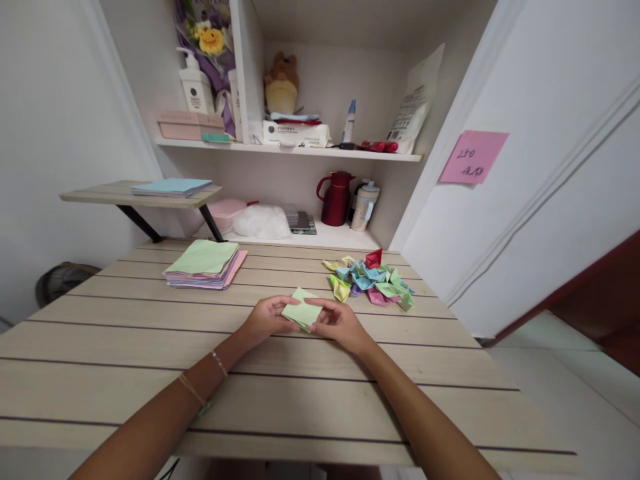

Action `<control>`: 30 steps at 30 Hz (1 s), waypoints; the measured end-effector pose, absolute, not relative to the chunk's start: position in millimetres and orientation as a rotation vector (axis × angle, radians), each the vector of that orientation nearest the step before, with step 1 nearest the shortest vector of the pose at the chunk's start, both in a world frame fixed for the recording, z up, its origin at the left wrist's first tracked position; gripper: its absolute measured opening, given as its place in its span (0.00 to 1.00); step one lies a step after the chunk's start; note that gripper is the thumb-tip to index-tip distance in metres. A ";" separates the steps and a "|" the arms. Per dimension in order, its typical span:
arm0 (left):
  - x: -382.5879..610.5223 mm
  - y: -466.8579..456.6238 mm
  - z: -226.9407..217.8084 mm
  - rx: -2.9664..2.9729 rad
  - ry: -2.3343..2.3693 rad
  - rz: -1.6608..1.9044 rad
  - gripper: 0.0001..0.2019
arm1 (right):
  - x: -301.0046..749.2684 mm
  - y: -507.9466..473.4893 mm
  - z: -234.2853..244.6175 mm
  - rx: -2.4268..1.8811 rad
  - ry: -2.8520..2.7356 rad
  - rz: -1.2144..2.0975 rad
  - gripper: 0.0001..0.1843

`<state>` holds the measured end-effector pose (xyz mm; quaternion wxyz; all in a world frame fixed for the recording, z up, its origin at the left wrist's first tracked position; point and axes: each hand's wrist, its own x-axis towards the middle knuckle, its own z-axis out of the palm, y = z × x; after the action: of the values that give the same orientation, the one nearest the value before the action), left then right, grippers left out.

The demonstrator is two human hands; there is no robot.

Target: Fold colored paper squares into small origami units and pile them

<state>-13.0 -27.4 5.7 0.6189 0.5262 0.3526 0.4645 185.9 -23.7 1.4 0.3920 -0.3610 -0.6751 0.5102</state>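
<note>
Between both hands is a small piece of light green folded paper (302,311), held just over the table. My left hand (270,316) pinches its left side, thumb on top. From the right, my right hand (340,323) grips the opposite edge with thumb and fingers. The paper has several layers, slightly parted at the lower edge. Beyond my right hand lies a heap of folded paper boats (370,277) in blue, green, yellow, pink, purple and red. To the far left sits a stack of coloured paper sheets (203,263) with a green one on top.
The slatted wooden table (300,400) spans the front. A small raised shelf (100,192) at the left bears blue paper (173,187). Behind stand a red jug (336,200), a tumbler (365,208) and a plastic bag (261,221). A pink note (474,157) hangs on the right wall.
</note>
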 end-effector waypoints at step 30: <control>-11.4 -24.2 -6.1 1.400 0.961 0.953 0.14 | 177.2 -19.1 -12.4 -0.923 -1.647 1.154 0.14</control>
<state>-11.4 -24.2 -6.1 0.5622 0.5947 0.4080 0.4048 177.2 -19.1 -12.4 0.4482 -0.3729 -0.6654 0.4662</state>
